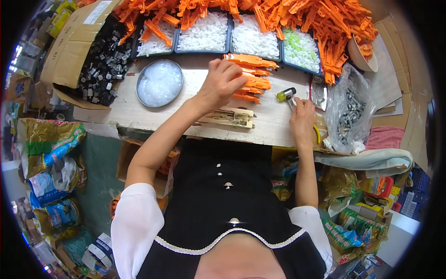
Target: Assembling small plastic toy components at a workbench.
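Pale jig (230,117) lies on bench (274,126), just nearside of L grip. R grip (303,115): forearm near vert., fingers clenched round handle of small mallet (285,95), its head fwd-L of that grip. L grip (222,81): forearm slants in to R, wrist bent, fingers curled at L end of orange pcs (257,83); can't tell if pinching one. Beyond both grips: trays (202,52) w/ white bits (202,37), then orange heap (316,16).
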{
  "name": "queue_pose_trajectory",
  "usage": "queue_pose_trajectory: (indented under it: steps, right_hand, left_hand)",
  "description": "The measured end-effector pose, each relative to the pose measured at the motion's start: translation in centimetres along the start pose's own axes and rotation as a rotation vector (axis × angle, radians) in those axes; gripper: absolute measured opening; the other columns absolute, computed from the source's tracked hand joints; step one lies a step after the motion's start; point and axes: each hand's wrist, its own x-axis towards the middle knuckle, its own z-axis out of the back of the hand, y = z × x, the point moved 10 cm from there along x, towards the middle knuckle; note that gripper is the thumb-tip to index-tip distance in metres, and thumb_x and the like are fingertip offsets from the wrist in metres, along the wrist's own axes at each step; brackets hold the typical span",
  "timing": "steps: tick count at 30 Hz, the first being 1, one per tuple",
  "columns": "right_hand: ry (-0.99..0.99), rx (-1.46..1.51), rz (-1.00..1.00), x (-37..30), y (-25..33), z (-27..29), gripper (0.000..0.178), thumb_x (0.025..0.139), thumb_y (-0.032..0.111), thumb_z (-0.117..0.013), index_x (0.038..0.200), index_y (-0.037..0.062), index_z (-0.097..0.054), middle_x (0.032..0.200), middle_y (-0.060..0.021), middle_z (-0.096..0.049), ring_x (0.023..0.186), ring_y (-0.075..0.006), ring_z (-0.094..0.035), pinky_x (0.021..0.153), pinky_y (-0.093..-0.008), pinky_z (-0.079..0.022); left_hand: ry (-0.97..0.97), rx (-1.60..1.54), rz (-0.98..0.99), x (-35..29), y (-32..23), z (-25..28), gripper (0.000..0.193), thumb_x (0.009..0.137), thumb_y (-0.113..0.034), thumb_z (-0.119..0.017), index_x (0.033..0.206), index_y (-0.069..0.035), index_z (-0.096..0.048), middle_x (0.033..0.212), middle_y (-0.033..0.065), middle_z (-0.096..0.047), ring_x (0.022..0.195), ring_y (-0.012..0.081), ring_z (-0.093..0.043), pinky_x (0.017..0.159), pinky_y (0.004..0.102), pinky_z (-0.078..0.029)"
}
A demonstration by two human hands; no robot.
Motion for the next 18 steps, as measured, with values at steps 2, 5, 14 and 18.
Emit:
queue_pose_trajectory:
  steps: [2, 5, 14, 18]
  right_hand:
    - [-0.013, 0.031, 0.005, 1.0, 0.6, 0.8, 0.021, 0.078, 0.005, -0.056, 0.098, 0.0064, -0.058, 0.092, -0.0089, -0.053, 0.088, -0.0272, -0.05, 0.071, -0.0407, -0.037]
    - [-0.036, 0.106, 0.034, 2.8, 1.9, 2.1, 0.02, 0.078, 0.006, -0.057, 0.097, 0.0066, -0.059, 0.091, -0.0089, -0.053, 0.088, -0.027, -0.051, 0.071, -0.0405, -0.037]
    - [-0.132, 0.47, 0.545, 11.2, 18.3, 3.9, 0.012, 0.075, 0.001, -0.057, 0.086, 0.0023, -0.061, 0.078, -0.0133, -0.057, 0.074, -0.0299, -0.055, 0.065, -0.0374, -0.043]
    - [-0.016, 0.462, 0.721, 14.4, 28.9, -2.0, 0.013, 0.072, 0.004, -0.055, 0.084, 0.0046, -0.061, 0.078, -0.0152, -0.058, 0.074, -0.0334, -0.056, 0.064, -0.0423, -0.044]
  left_hand:
    - [0.01, 0.073, -0.01, 0.9, 0.8, -1.0, 0.016, 0.072, -0.01, -0.059, 0.088, -0.01, -0.057, 0.088, 0.0038, -0.053, 0.09, 0.0207, -0.051, 0.08, 0.0355, -0.032]
    - [0.016, 0.132, 0.016, 1.4, 1.7, -1.7, 0.015, 0.072, -0.009, -0.054, 0.086, -0.011, -0.057, 0.086, 0.0039, -0.051, 0.087, 0.0202, -0.05, 0.078, 0.0352, -0.031]
    - [-0.237, -0.025, 0.315, -2.8, 4.5, 5.8, 0.022, 0.069, -0.006, -0.067, 0.09, -0.009, -0.062, 0.094, 0.0053, -0.056, 0.089, 0.0222, -0.052, 0.079, 0.0358, -0.035]
    - [-0.412, 0.126, 0.656, -11.3, 9.3, 12.0, 0.014, 0.069, -0.002, -0.065, 0.082, -0.007, -0.064, 0.084, 0.0055, -0.057, 0.083, 0.0239, -0.053, 0.075, 0.0343, -0.039]
